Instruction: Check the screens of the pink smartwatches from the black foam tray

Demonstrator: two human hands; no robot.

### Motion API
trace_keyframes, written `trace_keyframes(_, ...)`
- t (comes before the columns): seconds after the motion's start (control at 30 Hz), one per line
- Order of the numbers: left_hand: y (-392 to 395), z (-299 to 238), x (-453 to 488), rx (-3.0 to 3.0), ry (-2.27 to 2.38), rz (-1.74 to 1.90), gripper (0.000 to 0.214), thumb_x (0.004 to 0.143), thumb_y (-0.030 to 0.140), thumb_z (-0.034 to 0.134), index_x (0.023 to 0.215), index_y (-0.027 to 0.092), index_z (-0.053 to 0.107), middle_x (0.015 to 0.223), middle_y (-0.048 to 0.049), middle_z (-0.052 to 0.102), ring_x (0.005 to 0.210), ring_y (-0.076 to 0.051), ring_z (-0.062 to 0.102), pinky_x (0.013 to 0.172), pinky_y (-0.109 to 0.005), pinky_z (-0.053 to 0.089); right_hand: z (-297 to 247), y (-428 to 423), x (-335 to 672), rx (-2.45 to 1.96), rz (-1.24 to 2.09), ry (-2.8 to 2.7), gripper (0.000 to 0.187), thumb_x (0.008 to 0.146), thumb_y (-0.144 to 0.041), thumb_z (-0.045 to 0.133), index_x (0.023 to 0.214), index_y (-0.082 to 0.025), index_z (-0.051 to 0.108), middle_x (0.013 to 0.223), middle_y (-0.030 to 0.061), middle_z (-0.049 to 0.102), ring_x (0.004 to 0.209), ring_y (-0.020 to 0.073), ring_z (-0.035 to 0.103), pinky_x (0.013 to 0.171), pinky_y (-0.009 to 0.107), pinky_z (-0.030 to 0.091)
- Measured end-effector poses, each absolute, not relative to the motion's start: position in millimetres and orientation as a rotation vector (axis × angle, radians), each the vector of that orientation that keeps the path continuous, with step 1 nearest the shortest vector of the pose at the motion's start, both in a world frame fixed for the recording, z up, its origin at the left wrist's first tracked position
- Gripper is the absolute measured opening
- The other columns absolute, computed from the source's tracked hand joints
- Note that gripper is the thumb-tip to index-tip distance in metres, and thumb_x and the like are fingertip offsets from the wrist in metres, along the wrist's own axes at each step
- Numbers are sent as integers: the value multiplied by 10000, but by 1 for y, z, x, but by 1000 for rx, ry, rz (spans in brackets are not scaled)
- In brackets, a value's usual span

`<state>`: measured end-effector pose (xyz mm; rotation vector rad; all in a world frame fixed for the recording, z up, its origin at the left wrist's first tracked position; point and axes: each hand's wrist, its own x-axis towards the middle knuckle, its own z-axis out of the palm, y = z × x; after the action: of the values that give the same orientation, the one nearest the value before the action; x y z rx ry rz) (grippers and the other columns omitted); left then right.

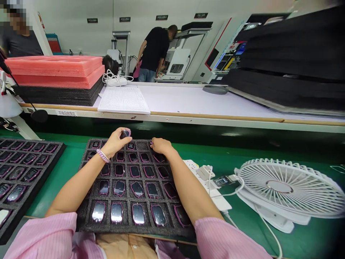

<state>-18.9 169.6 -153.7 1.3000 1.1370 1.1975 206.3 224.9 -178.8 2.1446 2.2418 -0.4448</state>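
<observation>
A black foam tray (125, 230) lies before me, its square pockets holding rows of purple-rimmed smartwatch bodies with dark, glossy faces. Above the tray's far edge, my left hand (118, 141) grips one smartwatch body (125, 133) between thumb and fingers, its face partly showing. A purple-and-white coil band circles that wrist. At the far right corner pocket, my right hand (161, 145) has its fingers closed on a small purple-edged piece, mostly hidden, that looks like another smartwatch body (151, 143). Bare foam shows in the pocket (141, 145) between the two hands.
Another loaded foam tray (51, 163) lies left. To the right are a power strip (222, 201) with cables and a white fan (280, 187). The shelf (178, 100) holds pink foam (59, 68), paper sheets (122, 99) and stacked black trays (291, 68). Two people are beyond.
</observation>
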Motion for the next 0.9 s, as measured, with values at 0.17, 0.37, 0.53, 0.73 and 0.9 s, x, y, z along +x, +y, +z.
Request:
trace_keyframes(0.17, 155, -109, -20, 1626, 946, 1360, 361, 779, 153, 728, 1137, 146, 677, 968, -23, 670, 884, -139, 598, 843, -269, 481, -142, 215, 191, 1838, -982, 2805, 178, 1082, -346, 599, 1132, -176, 616, 981, 83, 742, 804, 201, 707, 724, 292, 558)
trace_keyframes(0.37, 148, -100, -28, 1655, 1004, 1535, 421, 774, 291, 756, 1171, 167, 689, 1043, -46, 694, 938, -170, 600, 894, -300, 481, -121, 218, 164, 821, -3055, 2817, 475, 797, -526, 901, 982, -175, 639, 811, 43, 723, 511, 96, 494, 442, 197, 393)
trace_keyframes(0.53, 157, -117, -31, 1540, 1123, 1523, 464, 741, 255, 738, 1190, 152, 682, 1012, -47, 684, 911, -172, 596, 859, -300, 477, -125, 208, 153, 860, -3270, 2416, 386, 799, -355, 911, 1073, -156, 726, 908, 85, 779, 587, 119, 604, 509, 202, 517)
trace_keyframes(0.73, 155, -116, -28, 1589, 1163, 1575, 475, 772, 253, 711, 1231, 147, 649, 1039, -61, 692, 908, -178, 629, 863, -298, 513, -122, 190, 157, 667, -3176, 2448, 536, 820, -370, 958, 1267, -213, 707, 987, 27, 776, 833, 161, 759, 814, 258, 637)
trace_keyframes(0.9, 146, -113, -25, 1725, 1334, 1638, 451, 801, 255, 701, 1245, 187, 665, 888, -15, 650, 706, -146, 545, 650, -256, 466, -122, 183, 153, 560, -3158, 2515, 574, 832, -364, 945, 1329, -255, 678, 1034, 7, 743, 843, 166, 755, 840, 307, 647)
